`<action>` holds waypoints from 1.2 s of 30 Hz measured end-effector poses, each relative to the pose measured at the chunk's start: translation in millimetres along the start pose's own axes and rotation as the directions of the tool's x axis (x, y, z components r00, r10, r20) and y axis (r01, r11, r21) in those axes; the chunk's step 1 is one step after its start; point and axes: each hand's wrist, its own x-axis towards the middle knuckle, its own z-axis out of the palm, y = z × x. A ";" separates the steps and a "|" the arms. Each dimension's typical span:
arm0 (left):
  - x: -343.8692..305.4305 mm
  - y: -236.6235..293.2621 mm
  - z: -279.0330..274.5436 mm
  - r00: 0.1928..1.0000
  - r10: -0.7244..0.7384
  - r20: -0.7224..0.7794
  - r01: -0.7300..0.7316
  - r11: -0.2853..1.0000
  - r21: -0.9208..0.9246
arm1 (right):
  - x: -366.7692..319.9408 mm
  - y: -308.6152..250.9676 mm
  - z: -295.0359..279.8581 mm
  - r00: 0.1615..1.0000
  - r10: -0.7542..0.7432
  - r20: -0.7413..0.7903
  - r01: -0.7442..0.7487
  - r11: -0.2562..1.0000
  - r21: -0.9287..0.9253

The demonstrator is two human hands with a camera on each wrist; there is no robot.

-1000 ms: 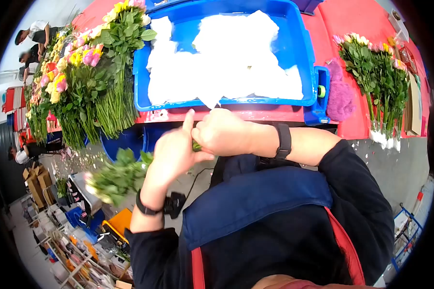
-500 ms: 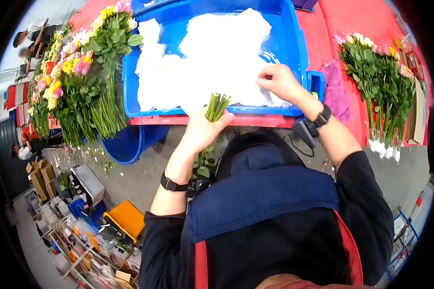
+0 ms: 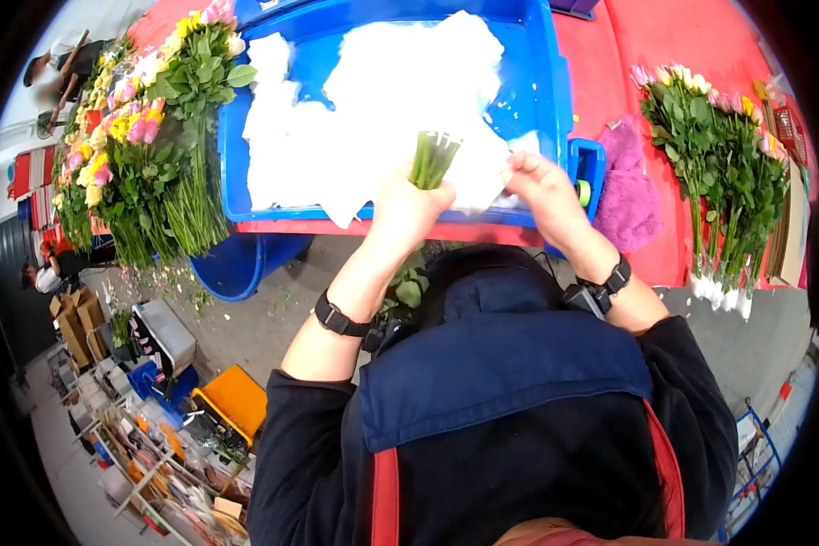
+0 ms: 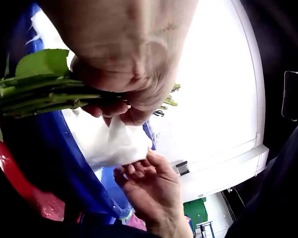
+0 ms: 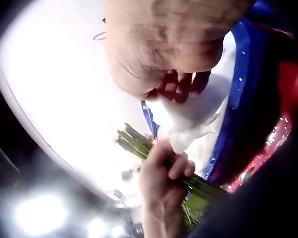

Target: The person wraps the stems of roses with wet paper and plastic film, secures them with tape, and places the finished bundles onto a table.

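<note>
"Left hand point(image 3: 400, 211) wraps firmly round the bunch of stems point(image 3: 434, 160), fingers curled, cut ends jutting out past the thumb."

"And the right hand point(image 3: 548, 196)?"

"Nearly closed: thumb and fingertips pinch the edge of a soft white sheet point(image 4: 120, 143)."

"Does that sheet reach the left fingers?"

"Yes, its other end meets them, though I can't tell if they clamp it."

"Where's the bunch?"

"Over the near rim of the blue tray point(image 3: 282, 216), leaves below the hand."
</note>
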 end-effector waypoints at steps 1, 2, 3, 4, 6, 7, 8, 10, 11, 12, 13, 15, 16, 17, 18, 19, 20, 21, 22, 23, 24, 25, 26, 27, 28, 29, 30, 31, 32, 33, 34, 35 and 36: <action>0.4 -0.7 -4.4 1.000 -0.011 -0.021 0.012 0.999 0.030 | 0.2 -5.7 -1.9 0.997 -0.033 -0.072 0.033 0.999 0.000; 1.6 -1.8 -9.7 0.999 -0.019 -0.043 0.022 0.998 0.059 | -2.9 -15.6 -5.0 0.985 0.020 -0.173 0.007 0.988 0.153; 6.8 -14.2 -14.0 0.998 -0.031 -0.058 0.037 0.994 0.104 | 0.9 -12.7 -23.1 0.979 0.055 -0.195 -0.003 0.967 0.256; 8.7 -21.6 -18.1 0.997 -0.050 -0.066 0.056 0.994 0.096 | 0.0 -16.3 -38.0 0.990 0.079 -0.119 -0.034 0.938 0.345; 8.2 -25.5 -26.6 0.994 -0.092 -0.067 0.098 0.991 0.089 | 0.5 -22.3 -51.7 0.988 0.144 -0.051 -0.104 0.878 0.467; 8.2 -26.2 -28.7 0.993 -0.101 -0.055 0.105 0.990 0.095 | 0.0 -24.5 -52.3 0.991 0.116 -0.072 -0.073 0.896 0.437; 7.5 -27.3 -31.2 0.993 -0.111 -0.045 0.115 0.988 0.103 | -0.8 -26.8 -50.3 0.992 0.089 -0.090 -0.044 0.912 0.409; 3.2 -28.8 -33.7 0.997 -0.064 -0.045 0.067 0.995 0.073 | 0.2 -20.6 -46.0 0.991 0.020 -0.131 0.002 0.987 0.163; 0.7 -28.9 -35.2 0.995 -0.100 -0.030 0.101 0.994 0.031 | 1.8 -8.3 -44.7 0.989 -0.027 -0.146 0.018 0.998 -0.063; -0.8 -27.7 -37.5 0.991 -0.134 -0.013 0.134 0.991 -0.010 | 2.3 -3.7 -38.9 0.986 -0.080 -0.148 0.035 0.958 -0.284; -2.4 -25.6 -40.0 0.987 -0.164 0.006 0.164 0.985 -0.050 | -1.6 1.1 -30.8 0.978 -0.201 -0.054 0.121 0.762 -0.636; -7.4 -15.9 -44.4 0.989 -0.148 -0.001 0.147 0.983 -0.113 | -2.4 8.9 -11.8 0.947 -0.289 0.139 0.280 0.533 -0.799; -9.4 -13.6 -45.7 0.990 -0.140 -0.002 0.138 0.980 -0.145 | 0.2 12.0 -4.4 0.922 -0.364 0.134 0.312 0.491 -0.813; -10.3 -14.3 -46.3 0.991 -0.137 -0.007 0.134 0.976 -0.171 | 2.3 8.4 0.7 0.953 -0.291 0.083 0.237 0.548 -0.802; -10.5 -14.8 -46.8 0.991 -0.134 -0.012 0.129 0.972 -0.197 | 3.8 -2.0 6.8 0.976 -0.214 0.033 0.157 0.597 -0.786; -10.5 -15.3 -47.3 0.991 -0.130 -0.014 0.124 0.967 -0.223 | 6.4 -7.9 9.3 0.991 -0.133 -0.016 0.073 0.639 -0.765; -10.8 -15.9 -47.6 0.991 -0.130 -0.022 0.124 0.973 -0.194 | 12.0 -0.7 5.2 0.973 -0.232 -0.006 0.148 0.638 -0.756; -10.9 -17.0 -47.0 0.991 -0.129 -0.027 0.123 0.978 -0.166 | 14.4 -2.6 5.3 0.983 -0.185 0.016 0.119 0.559 -0.821; -10.7 -18.1 -45.7 0.991 -0.128 -0.033 0.122 0.983 -0.139 | 16.3 -6.2 6.5 0.990 -0.134 0.034 0.094 0.471 -0.877; -10.2 -22.3 -43.5 0.991 -0.058 -0.124 0.053 0.998 -0.042 | 18.4 -10.2 7.9 0.996 -0.080 0.047 0.074 0.376 -0.924; -10.0 -25.8 -41.1 0.978 0.022 -0.208 -0.009 0.998 0.062 | 21.7 -14.5 9.6 0.999 0.036 -0.026 -0.040 0.439 -0.898; -11.1 -27.6 -40.0 0.968 0.080 -0.239 -0.050 0.991 0.126 | 21.7 -13.1 5.5 0.998 0.038 -0.043 -0.057 0.604 -0.795; -12.7 -27.7 -38.9 0.953 0.137 -0.269 -0.087 0.978 0.191 | 21.5 -10.0 -2.5 0.997 0.041 -0.058 -0.069 0.746 -0.663; -19.3 -18.2 -38.0 0.952 0.166 -0.256 -0.112 0.971 0.210 | 22.4 -9.5 -9.3 0.997 0.046 -0.069 -0.075 0.859 -0.507; -25.7 -10.1 -36.7 0.951 0.189 -0.243 -0.133 0.965 0.228 | 16.1 -14.1 -10.2 0.998 0.054 -0.042 -0.064 0.948 -0.312; -29.9 -5.1 -34.9 0.980 0.110 -0.168 -0.083 0.983 0.162 | 9.0 -18.5 -5.5 0.998 0.057 -0.007 -0.057 0.973 -0.223; -29.7 -0.5 -33.6 0.993 0.096 -0.070 -0.084 0.983 0.164 | 1.8 -23.8 2.4 0.998 0.056 0.027 -0.052 0.990 -0.130; -26.3 3.0 -31.5 0.996 0.085 0.025 -0.088 0.982 0.166 | -1.4 -26.2 9.1 0.997 0.049 0.062 -0.047 0.998 -0.036; -19.3 -3.9 -24.6 0.981 0.182 0.069 -0.188 0.977 0.103 | -0.1 -20.6 12.9 0.995 0.028 0.094 -0.019 0.995 -0.098; -17.1 3.0 -23.0 0.983 0.113 0.142 -0.127 0.987 0.094 | -1.4 -20.9 20.7 0.995 0.017 0.095 -0.002 0.988 -0.153; -16.2 14.1 -22.9 0.976 0.045 0.215 -0.066 0.994 0.091 | -0.3 -18.8 27.9 0.996 0.023 0.087 -0.015 0.995 -0.095; -14.5 21.0 -21.2 0.957 -0.024 0.289 -0.004 0.996 0.093 | 0.5 -15.4 32.5 0.997 0.030 0.078 -0.028 0.999 -0.036; -11.0 18.1 -16.5 0.961 0.025 0.275 -0.046 0.996 0.071 | -0.1 -10.1 33.3 0.997 -0.007 0.071 0.013 0.996 -0.092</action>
